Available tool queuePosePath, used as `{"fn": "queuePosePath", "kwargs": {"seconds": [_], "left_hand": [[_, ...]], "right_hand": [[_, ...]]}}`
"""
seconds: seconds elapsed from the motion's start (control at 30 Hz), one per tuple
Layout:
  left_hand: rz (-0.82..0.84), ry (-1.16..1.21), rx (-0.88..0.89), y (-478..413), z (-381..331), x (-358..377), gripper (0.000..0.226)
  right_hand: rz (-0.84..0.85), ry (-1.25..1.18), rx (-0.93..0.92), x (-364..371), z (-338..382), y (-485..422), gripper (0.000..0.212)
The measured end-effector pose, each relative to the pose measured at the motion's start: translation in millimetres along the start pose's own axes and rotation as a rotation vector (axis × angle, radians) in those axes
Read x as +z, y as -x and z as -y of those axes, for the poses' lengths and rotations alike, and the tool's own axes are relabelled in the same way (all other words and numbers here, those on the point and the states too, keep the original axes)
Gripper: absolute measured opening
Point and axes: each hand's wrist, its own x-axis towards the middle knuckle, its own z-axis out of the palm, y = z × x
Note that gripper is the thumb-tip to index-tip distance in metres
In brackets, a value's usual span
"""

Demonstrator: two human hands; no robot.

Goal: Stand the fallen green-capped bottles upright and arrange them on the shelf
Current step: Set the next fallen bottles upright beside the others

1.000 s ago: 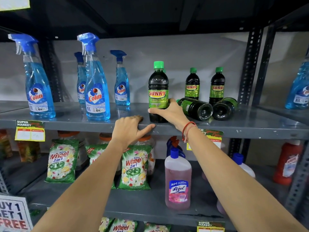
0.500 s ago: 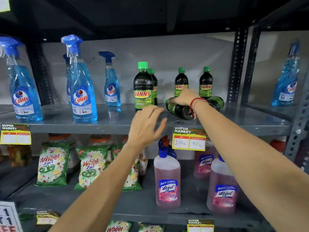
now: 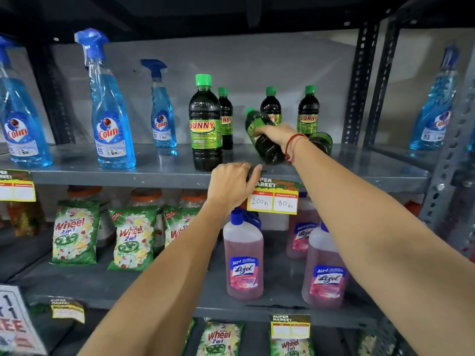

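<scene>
My right hand (image 3: 276, 133) grips a dark green-capped bottle (image 3: 266, 147), tilted with its cap up-left, lifted off the grey shelf (image 3: 159, 173). Another fallen bottle (image 3: 321, 141) lies behind my wrist. Upright green-capped bottles stand nearby: a big front one (image 3: 205, 124), one behind it (image 3: 226, 116), and two at the back (image 3: 271, 105) (image 3: 308, 111). My left hand (image 3: 232, 182) rests on the shelf's front edge, fingers curled, holding nothing.
Blue Colin spray bottles (image 3: 110, 116) stand left on the same shelf, another (image 3: 434, 109) at far right. A price tag (image 3: 273, 199) hangs below the edge. Pink Lizol bottles (image 3: 244, 263) and Wheel packets (image 3: 74, 232) fill the lower shelf. A perforated upright post (image 3: 357, 80) bounds the right.
My right hand left the upright front bottle, moved right, took hold of a fallen bottle and tipped it up off the shelf. My left hand rose then settled on the shelf edge.
</scene>
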Motion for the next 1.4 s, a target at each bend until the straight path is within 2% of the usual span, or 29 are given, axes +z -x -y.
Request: {"fn": "queuePosePath", "kwargs": {"seconds": [0.13,0.23,0.37,0.4,0.5,0.57,0.63,0.73,0.8,0.87,0.93,1.0,1.13,1.2,1.33,1.4], "left_hand": [[-0.026,0.012,0.000,-0.4,-0.1,3.5,0.060],[-0.043,0.027,0.004,-0.8,0.3,5.4,0.057],[-0.059,0.045,0.009,-0.5,1.2,7.8,0.055],[-0.066,0.050,0.012,-0.5,1.2,7.7,0.054],[-0.090,0.039,0.025,0.1,1.0,7.2,0.050],[-0.093,0.037,0.027,0.5,0.6,6.8,0.048],[-0.101,0.044,0.031,0.8,-0.1,6.4,0.048],[-0.098,0.052,0.026,-0.1,-1.0,5.3,0.048],[-0.100,0.048,0.026,-0.3,-1.3,4.9,0.049],[-0.103,0.049,0.029,0.4,-2.0,4.3,0.049],[-0.117,0.046,0.032,0.8,-2.0,4.2,0.047],[-0.113,0.046,0.028,1.0,-2.3,4.2,0.047],[-0.106,0.056,0.016,0.1,-2.4,4.3,0.049],[-0.112,0.061,0.017,0.5,-2.3,4.4,0.049],[-0.121,0.047,0.023,0.7,-2.5,4.5,0.047],[-0.120,0.044,0.025,0.5,-2.8,4.7,0.047]], "right_hand": [[-0.161,-0.112,-0.168,-1.3,-12.4,0.2,0.074],[-0.140,-0.161,-0.220,2.9,-20.2,2.0,0.089],[-0.120,-0.104,-0.250,8.5,-26.5,-4.1,0.101],[-0.111,-0.095,-0.247,8.1,-27.3,-4.8,0.098],[-0.052,-0.170,-0.237,6.5,-32.9,-2.2,0.066],[-0.013,-0.194,-0.229,6.1,-37.5,-2.8,0.053],[-0.062,-0.132,-0.253,6.6,-38.3,-4.2,0.057],[-0.197,0.121,-0.318,9.5,-35.9,-3.0,0.085],[-0.213,0.187,-0.301,13.3,-34.5,-0.9,0.096],[-0.145,0.066,-0.241,13.8,-34.1,-2.7,0.091],[-0.054,-0.099,-0.205,11.9,-36.6,-6.8,0.072],[-0.037,-0.115,-0.207,10.9,-38.8,-8.4,0.062],[-0.147,0.136,-0.337,15.9,-39.6,-7.6,0.085],[-0.117,0.142,-0.333,17.2,-37.6,-6.8,0.090],[-0.018,-0.078,-0.254,11.8,-38.3,-10.4,0.056],[-0.030,-0.068,-0.250,11.1,-39.7,-10.1,0.061]]}}
